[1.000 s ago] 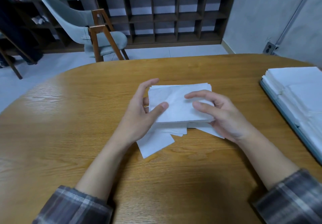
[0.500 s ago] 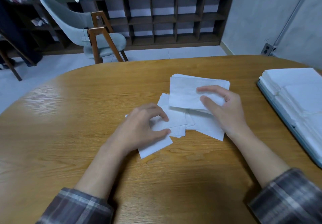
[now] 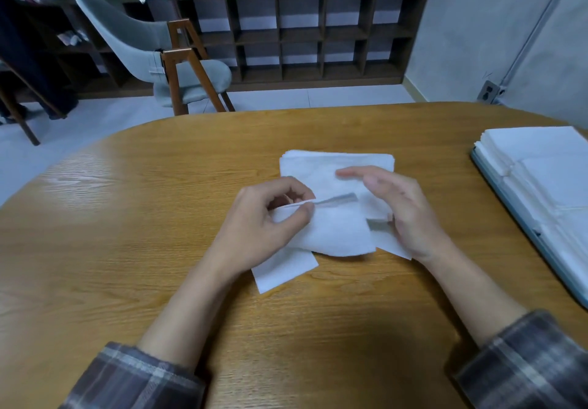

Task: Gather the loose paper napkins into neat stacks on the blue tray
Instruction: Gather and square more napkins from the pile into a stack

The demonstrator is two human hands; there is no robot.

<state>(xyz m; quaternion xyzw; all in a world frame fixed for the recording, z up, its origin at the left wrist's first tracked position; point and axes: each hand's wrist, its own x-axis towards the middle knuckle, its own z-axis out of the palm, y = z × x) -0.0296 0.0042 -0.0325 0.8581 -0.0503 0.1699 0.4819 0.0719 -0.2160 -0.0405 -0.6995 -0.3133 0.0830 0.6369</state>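
The left hand is pinching a napkin by its far edge, its long axis running left to right. The right hand, fingers nearly straight, is resting over the stack lying crosswise mid-surface. Another loose sheet is lying askew. Piles are sitting on the tray at right.

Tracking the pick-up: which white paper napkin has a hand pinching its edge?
The middle white paper napkin, its top edge pinched by the left hand; the others lie flat.
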